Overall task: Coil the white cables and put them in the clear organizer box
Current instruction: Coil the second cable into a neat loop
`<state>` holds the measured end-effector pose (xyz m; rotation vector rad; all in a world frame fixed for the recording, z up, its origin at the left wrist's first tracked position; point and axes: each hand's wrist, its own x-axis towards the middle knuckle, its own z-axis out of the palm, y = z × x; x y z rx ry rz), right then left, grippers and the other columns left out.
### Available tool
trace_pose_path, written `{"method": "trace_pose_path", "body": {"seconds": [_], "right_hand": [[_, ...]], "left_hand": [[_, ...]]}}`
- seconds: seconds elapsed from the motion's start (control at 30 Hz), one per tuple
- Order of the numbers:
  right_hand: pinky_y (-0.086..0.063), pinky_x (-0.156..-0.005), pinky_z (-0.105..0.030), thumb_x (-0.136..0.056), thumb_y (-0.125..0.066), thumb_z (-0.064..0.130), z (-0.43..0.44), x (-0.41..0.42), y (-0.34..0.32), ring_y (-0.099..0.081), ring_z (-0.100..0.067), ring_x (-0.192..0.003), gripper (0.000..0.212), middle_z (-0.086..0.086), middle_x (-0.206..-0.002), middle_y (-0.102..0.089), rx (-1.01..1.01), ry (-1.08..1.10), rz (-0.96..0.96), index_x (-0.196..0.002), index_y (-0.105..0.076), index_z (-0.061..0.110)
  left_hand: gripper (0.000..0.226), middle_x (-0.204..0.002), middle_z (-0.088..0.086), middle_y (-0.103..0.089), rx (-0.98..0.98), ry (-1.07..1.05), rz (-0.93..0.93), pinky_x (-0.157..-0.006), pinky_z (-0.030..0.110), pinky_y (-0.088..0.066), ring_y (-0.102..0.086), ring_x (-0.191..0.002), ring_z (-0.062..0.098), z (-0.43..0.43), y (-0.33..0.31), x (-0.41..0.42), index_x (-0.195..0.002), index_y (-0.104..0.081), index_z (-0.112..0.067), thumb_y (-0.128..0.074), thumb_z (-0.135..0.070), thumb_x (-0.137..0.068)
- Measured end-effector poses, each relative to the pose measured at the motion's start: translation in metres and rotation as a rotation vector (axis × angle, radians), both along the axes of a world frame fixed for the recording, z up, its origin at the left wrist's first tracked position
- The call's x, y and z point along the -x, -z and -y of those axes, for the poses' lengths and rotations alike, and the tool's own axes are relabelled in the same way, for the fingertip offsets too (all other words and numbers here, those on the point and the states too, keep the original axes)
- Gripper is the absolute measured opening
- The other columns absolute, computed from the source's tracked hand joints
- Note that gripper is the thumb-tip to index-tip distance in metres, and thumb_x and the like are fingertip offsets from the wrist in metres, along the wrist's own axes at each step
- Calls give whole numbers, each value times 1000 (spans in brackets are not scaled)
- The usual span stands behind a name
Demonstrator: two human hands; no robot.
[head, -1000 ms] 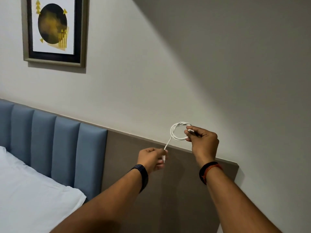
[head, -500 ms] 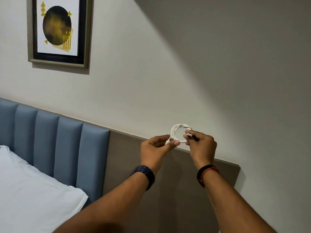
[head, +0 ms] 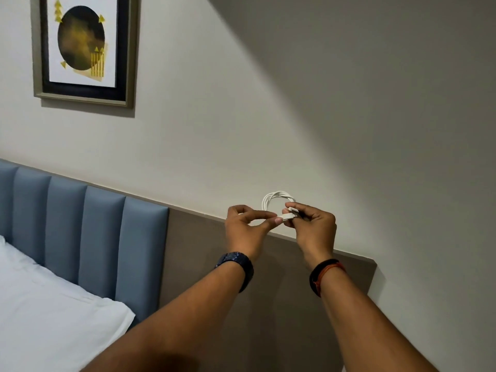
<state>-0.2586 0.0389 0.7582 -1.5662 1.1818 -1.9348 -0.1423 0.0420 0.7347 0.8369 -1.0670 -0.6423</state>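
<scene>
A white cable, wound into a small loop, is held up in front of the wall. My right hand grips the loop and one white plug at its lower right. My left hand pinches the other plug end between thumb and forefinger, right beside the right hand's fingers. Both plugs meet between the two hands. The clear organizer box is not in view.
A grey-brown wall panel runs behind my arms, with a blue padded headboard to its left. A white pillow lies at the lower left. A framed picture hangs on the wall above.
My left hand rose from below and brought the loose cable end up to the coil. The hanging strand is gone, and the two hands now meet at the loop.
</scene>
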Motion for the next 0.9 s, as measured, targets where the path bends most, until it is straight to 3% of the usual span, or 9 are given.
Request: {"method": "trace_pose_path", "body": {"seconds": [0.1, 0.23, 0.37, 0.53, 0.77, 0.83, 0.9], "right_hand": [[-56, -62, -16, -77, -65, -14, 0, 2, 1, -71, -5, -69, 27, 1, -82, -72, -16, -55, 27, -89, -76, 8], [-58, -64, -21, -77, -66, -14, -1, 4, 1, -72, -10, -70, 28, -2, -84, -73, -59, -141, 94, -85, -75, 11], [-58, -63, -20, -74, -73, -8, -3, 3, 4, -72, -11, -71, 23, 0, -85, -73, -110, -213, 121, -85, -74, 12], [-57, -61, -19, -74, -73, -7, -5, 1, 4, -72, -12, -73, 21, -1, -86, -73, -125, -219, 132, -89, -74, 8], [-59, -64, -22, -72, -74, -6, -7, -6, 7, -71, -12, -72, 19, -4, -83, -73, -115, -185, 58, -89, -74, 3], [-59, -63, -22, -72, -74, -7, -6, -9, 9, -70, -9, -67, 18, -1, -79, -72, -106, -166, 35, -88, -74, 2], [-59, -64, -22, -72, -74, -7, -5, -11, 11, -70, -8, -65, 17, 0, -79, -73, -103, -157, 46, -86, -75, 3]], "left_hand": [[13, -82, -17, -67, -25, 126, 1, -73, 17, -45, -60, -83, -6, 4, 2, -4, -61, -74, -27, -86, -22, -61], [9, -70, -1, -74, -89, 235, -107, -68, 24, -57, -71, -72, 15, 7, 3, -9, -66, -75, -15, -84, -16, -65], [13, -72, 6, -73, -114, 281, -204, -68, 25, -58, -72, -69, 18, 8, 3, -14, -71, -71, -4, -82, -9, -67], [13, -66, 2, -73, -157, 375, -211, -74, 27, -57, -70, -71, 15, 7, 3, -17, -64, -71, -10, -84, -10, -64], [25, -61, 8, -62, -292, 403, -336, -60, 24, -55, -66, -63, 20, 8, -2, -13, -58, -57, -6, -72, 13, -65], [25, -70, 12, -59, -359, 353, -367, -58, 25, -53, -62, -64, 22, 10, -4, -10, -68, -54, -6, -65, 16, -68], [31, -79, 12, -52, -422, 314, -422, -55, 26, -49, -55, -62, 21, 10, -6, -6, -89, -47, -8, -61, 13, -71]]}}
